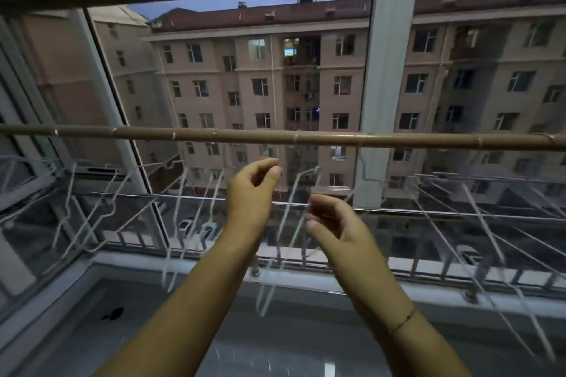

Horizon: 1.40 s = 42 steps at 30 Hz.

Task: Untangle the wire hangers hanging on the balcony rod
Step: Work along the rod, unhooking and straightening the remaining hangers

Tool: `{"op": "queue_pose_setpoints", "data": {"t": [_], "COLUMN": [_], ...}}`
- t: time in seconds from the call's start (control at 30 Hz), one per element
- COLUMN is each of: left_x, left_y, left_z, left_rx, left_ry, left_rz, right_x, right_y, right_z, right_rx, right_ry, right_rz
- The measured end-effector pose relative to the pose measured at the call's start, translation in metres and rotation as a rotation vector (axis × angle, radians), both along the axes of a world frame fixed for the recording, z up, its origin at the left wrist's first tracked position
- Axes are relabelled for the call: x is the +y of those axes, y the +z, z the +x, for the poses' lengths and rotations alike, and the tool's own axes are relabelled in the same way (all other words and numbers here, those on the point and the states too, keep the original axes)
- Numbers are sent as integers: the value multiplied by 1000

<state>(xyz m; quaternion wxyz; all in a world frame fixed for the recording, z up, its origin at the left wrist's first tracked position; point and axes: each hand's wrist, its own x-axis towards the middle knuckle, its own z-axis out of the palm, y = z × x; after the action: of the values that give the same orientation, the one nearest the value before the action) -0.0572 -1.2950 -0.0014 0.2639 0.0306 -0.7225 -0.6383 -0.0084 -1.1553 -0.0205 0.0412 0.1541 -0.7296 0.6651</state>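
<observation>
Wire hangers [292,193] blurred, tangle points indiscernible

Head view, the person's two arms. The left hand [251,196] and the left forearm [190,300] are showing bare all the way down to the lower edge of the frame. The right hand [332,223] and the right forearm [376,294] are likewise showing bare. A thin bracelet [402,321], a single brownish cord-like strand, is circling the right wrist and is running slantwise across it. The fingers of both hands are appearing slender. The right thumbnail [311,225] is looking short and is catching a pale light. Blur is softening the outlines of the fingertips on both hands.
</observation>
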Motion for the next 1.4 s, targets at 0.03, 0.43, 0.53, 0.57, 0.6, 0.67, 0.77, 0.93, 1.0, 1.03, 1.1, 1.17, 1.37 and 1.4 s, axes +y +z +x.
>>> {"op": "queue_pose_setpoints", "data": {"t": [0.03, 0.43, 0.53, 0.57, 0.6, 0.67, 0.77, 0.93, 1.0, 1.03, 1.1, 1.17, 1.37, 1.4], "left_x": [-16, -114, -121, -122, -123, -123, -123, -125, -126, -127, -129, -132, -136, -134], "left_y": [0, -17, -20, -21, -23, -28, -33, -35, -34, -33, -27, -20, -3, -1], "left_z": [-1, -15, -21, -22, -23, -25, -30, -33, -36, -38, -42, -46, -66, -68], "left_rx": [0, -117, -198, -239, -282, -362, -379, -363, -390, -397, -390, -385, -412, -422], "left_ry": [7, -3, -36, -53, -75, -115, -134, -146, -176, -195, -244, -282, -363, -377], "left_rz": [-6, 19, 51, 67, 86, 128, 282, 435, 445, 453, 480, 478, 461, 458], "right_x": [-16, -133, -137, -138, -138, -140, -145, -157, -163, -167, -174, -181, -195, -196], "right_y": [0, -17, -23, -23, -24, -24, -26, -30, -30, -30, -29, -26, -12, -12], "right_z": [-1, -22, -26, -28, -29, -33, -37, -38, -38, -40, -44, -47, -57, -59], "right_rx": [-3, -177, -278, -303, -321, -337, -332, -286, -259, -244, -224, -214, -198, -204], "right_ry": [10, 32, 59, 65, 65, 58, 58, 56, 32, 16, -32, -74, -193, -219], "right_rz": [-15, 25, 23, 27, 32, 40, 40, 31, 18, 4, -49, -114, -177, -185]}}
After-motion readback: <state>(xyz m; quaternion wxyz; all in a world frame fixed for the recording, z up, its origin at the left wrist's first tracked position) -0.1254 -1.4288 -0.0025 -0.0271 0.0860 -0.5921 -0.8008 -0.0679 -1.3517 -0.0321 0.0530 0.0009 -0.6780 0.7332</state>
